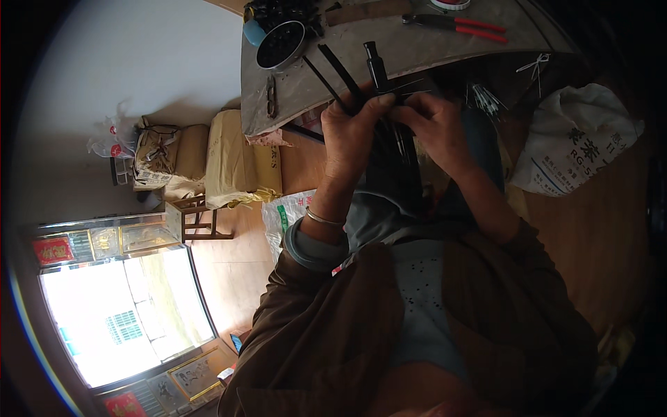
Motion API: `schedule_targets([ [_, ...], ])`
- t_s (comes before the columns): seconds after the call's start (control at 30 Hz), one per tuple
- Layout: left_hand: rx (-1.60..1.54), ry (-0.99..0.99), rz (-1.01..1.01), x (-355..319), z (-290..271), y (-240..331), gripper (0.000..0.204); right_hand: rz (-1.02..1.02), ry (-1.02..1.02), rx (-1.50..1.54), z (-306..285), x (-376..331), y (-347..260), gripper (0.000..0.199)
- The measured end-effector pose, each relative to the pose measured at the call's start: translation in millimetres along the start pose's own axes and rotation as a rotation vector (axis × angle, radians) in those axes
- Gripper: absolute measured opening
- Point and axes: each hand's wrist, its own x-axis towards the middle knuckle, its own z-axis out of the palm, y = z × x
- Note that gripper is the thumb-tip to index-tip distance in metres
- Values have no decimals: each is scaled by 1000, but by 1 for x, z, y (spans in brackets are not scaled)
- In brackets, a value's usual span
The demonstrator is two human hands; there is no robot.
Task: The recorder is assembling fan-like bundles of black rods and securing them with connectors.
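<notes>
The black rods [338,69] are clamped in the left hand [347,135] at the table [299,94] edge, their long axes running away from the body, upper ends pointing slightly left. Whether anything is gripped by the right hand [434,128], beside them, cannot be told.

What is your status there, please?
Left hand closed on slim black rods. Right hand close beside, grip unclear. Red-handled pliers clear of both hands.

Bowl [281,46], pliers [447,24] on grey table [438,55]
</notes>
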Motion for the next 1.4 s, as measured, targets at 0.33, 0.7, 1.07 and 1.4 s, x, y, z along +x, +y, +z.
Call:
schedule_targets([
  [0.33, -42, 140, 84, -15, 8, -9, 28, 169, -220, 224, -2, 3, -2, 18],
  [0.7, -234, 160, 38, -15, 10, -14, 28, -4, -153, 202, 7, -1, -5, 16],
  [1.07, -154, 194, 99, -17, 11, -17, 28, 17, -136, 71, 8, -3, -13, 16],
  [1.4, -159, 157, 138, -22, 13, -14, 26, 266, -307, 184, -6, 8, -5, 23],
])
